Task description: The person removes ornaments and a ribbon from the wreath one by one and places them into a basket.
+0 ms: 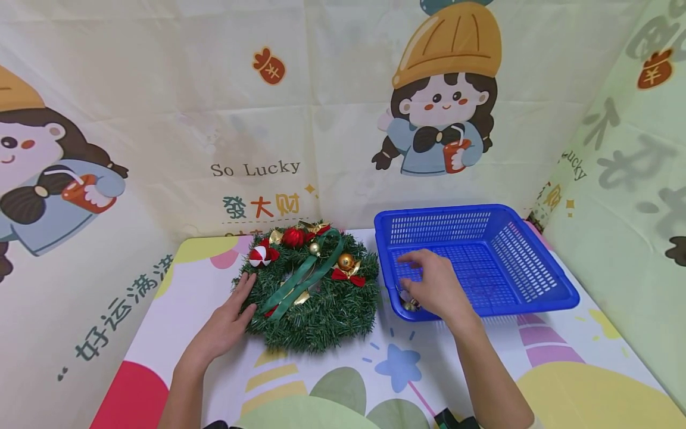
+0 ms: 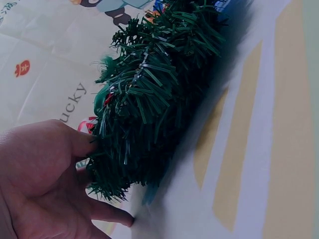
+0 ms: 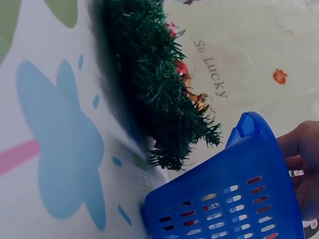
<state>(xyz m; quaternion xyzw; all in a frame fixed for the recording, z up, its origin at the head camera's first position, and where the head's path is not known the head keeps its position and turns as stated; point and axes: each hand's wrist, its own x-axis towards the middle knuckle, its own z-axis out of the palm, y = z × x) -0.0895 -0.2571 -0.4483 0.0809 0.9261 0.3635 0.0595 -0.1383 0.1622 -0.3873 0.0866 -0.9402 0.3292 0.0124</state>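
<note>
A green wreath [image 1: 321, 319] lies on the table, bearing red, gold and striped balls, bows and a long green ribbon [image 1: 302, 274]. My left hand [image 1: 227, 322] rests against the wreath's left side, fingers spread; the left wrist view shows the thumb [image 2: 82, 144] touching its needles. Over the left part of a blue basket [image 1: 536, 304] is my right hand [image 1: 436, 286], its fingers bent with a gap between index finger and thumb. Small silver and gold ornaments [image 1: 409, 305] show just below it, partly hidden by the hand. Red and white bits appear through the basket's slots in the right wrist view.
A printed cloth [image 1: 343, 131] with cartoon figures hangs behind and at the sides. The table [image 1: 206, 298] has a colourful printed cover. A small dark object [image 1: 452, 420] lies at the front edge, beside my right forearm.
</note>
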